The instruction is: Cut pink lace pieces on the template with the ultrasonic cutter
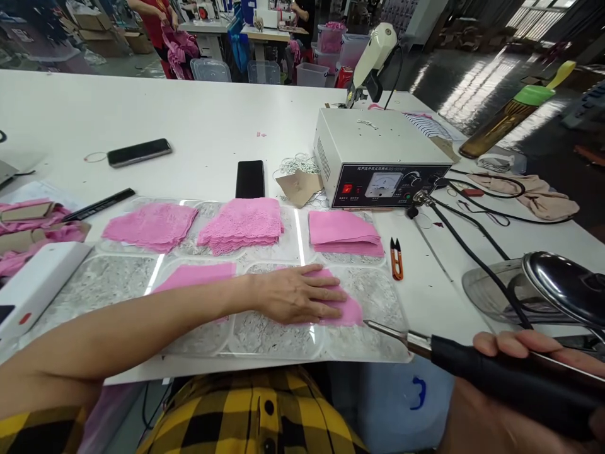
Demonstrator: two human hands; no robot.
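My left hand [297, 293] lies flat, fingers together, on a pink fabric strip [347, 311] that stretches across a clear plastic mat [118, 277]. My right hand [520, 353] grips a black-handled cutting tool [496, 369]; its metal tip [378, 327] rests just right of the strip's end. Three stacks of pink pieces sit beyond: lace [150, 225], lace [242, 224] and plain fabric [344, 232].
A white control box [378, 157] with a dial stands behind the mat, cables running right. Orange snips [396, 258], two phones [138, 152] [250, 178], a pen [99, 205], a metal lid [562, 284], a bottle [510, 116]. People work at far tables.
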